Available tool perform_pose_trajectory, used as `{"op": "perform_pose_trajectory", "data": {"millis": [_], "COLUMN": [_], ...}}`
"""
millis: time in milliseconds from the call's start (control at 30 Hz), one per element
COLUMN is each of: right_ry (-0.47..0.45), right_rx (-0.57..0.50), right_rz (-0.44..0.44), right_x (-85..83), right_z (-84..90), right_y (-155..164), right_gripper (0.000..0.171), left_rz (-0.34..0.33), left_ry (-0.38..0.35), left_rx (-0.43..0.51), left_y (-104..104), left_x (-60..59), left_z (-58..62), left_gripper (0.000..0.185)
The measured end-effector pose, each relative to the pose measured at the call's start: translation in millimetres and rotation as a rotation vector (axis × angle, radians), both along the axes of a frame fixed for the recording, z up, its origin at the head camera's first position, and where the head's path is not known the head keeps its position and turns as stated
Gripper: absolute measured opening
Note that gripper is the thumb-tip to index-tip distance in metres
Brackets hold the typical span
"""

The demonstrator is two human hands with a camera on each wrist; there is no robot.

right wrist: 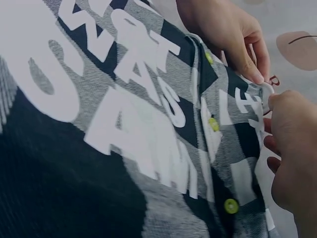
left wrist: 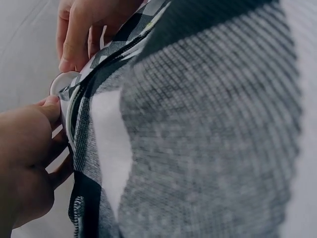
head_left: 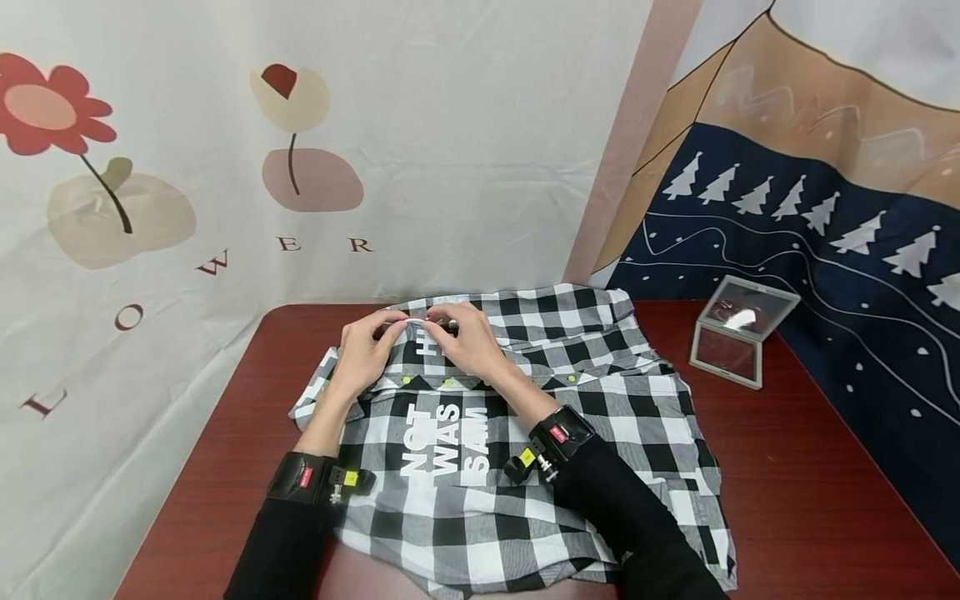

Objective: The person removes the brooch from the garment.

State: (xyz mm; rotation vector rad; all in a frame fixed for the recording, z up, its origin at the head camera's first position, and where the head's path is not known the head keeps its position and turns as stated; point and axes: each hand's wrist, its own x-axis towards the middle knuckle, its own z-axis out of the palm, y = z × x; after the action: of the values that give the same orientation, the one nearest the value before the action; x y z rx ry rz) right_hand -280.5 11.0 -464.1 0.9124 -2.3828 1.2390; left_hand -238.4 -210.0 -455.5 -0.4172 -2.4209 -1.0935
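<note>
A black-and-white checked shirt (head_left: 540,417) lies flat on the dark red table (head_left: 810,483), with white letters and small yellow-green snaps (right wrist: 214,124) across it. Both hands meet at its collar at the far edge. My left hand (head_left: 369,343) pinches the collar edge (left wrist: 74,106) from the left, thumb against a small white round piece (left wrist: 60,82). My right hand (head_left: 463,332) pinches the same edge from the right, and its curled fingers (right wrist: 290,124) show in the right wrist view. The fingertips almost touch each other. The shirt hides the far strip of table under the hands.
A clear lidded box (head_left: 741,337) stands open at the table's back right. Printed cloth hangings close off the back and both sides: flowers on the left (head_left: 150,167), trees on the right (head_left: 825,208). Bare tabletop lies left and right of the shirt.
</note>
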Motion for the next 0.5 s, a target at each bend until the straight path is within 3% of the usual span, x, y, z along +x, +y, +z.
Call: {"op": "perform_pose_trajectory", "data": {"millis": [233, 500], "right_ry": [0.131, 0.221], "right_rx": [0.162, 0.364], "right_rz": [-0.006, -0.023], "right_x": [-0.9, 6.4], "right_z": [9.1, 22.9], "right_y": [1.5, -3.0], "right_gripper": [0.029, 0.027], "left_rz": [-0.013, -0.011], "left_ry": [0.074, 0.139], "left_rx": [-0.145, -0.289], "left_y": [2.8, 7.2], "left_x": [1.9, 6.7], "left_z": [6.7, 13.4], "left_gripper": [0.017, 0.017]}}
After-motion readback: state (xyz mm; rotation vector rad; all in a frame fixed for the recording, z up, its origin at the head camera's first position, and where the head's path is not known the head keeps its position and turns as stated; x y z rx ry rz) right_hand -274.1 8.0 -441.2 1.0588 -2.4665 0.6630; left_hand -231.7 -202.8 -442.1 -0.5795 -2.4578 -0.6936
